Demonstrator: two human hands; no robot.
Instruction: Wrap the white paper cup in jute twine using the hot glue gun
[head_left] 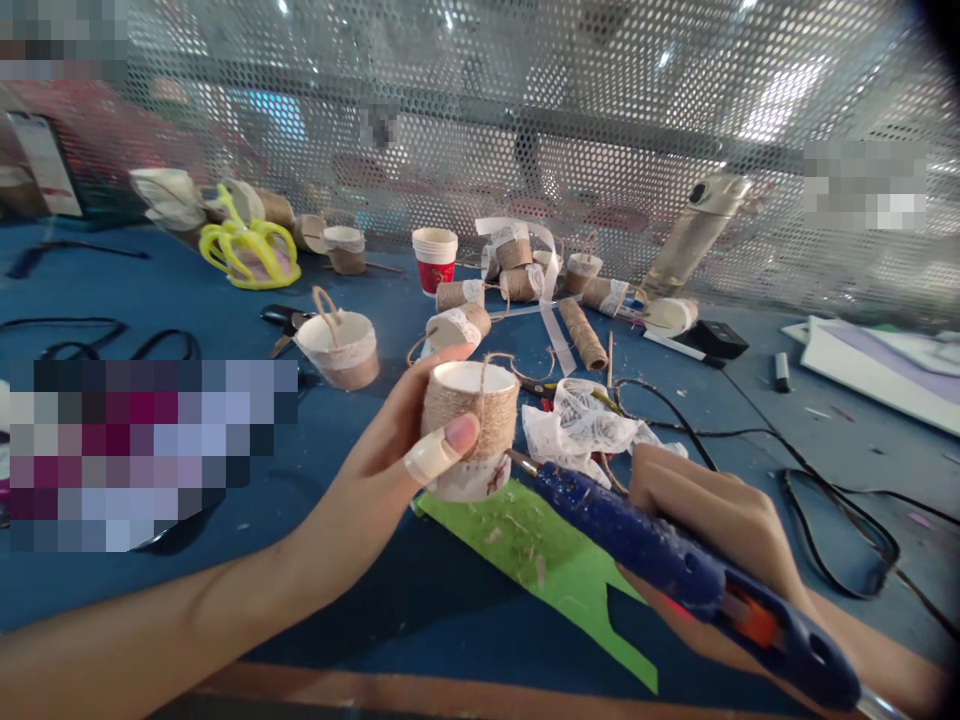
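Note:
My left hand (397, 440) is closed around a small white paper cup (471, 425) partly wrapped in jute twine, holding it upright above the table. A plaster covers the thumb. My right hand (720, 525) grips a blue hot glue gun (675, 565). Its metal nozzle touches the cup's lower right side, where the white wall is still bare. A thin twine handle loops over the cup's rim.
A green paper sheet (547, 565) lies under the hands on the blue table (225, 300). White lace (581, 425), a twine spool (583, 333), several twine-wrapped cups (341, 348), a red cup stack (435, 260), a yellow crown (247, 250), scissors and black cables (825, 500) lie around. A perforated metal screen (525, 120) closes the back.

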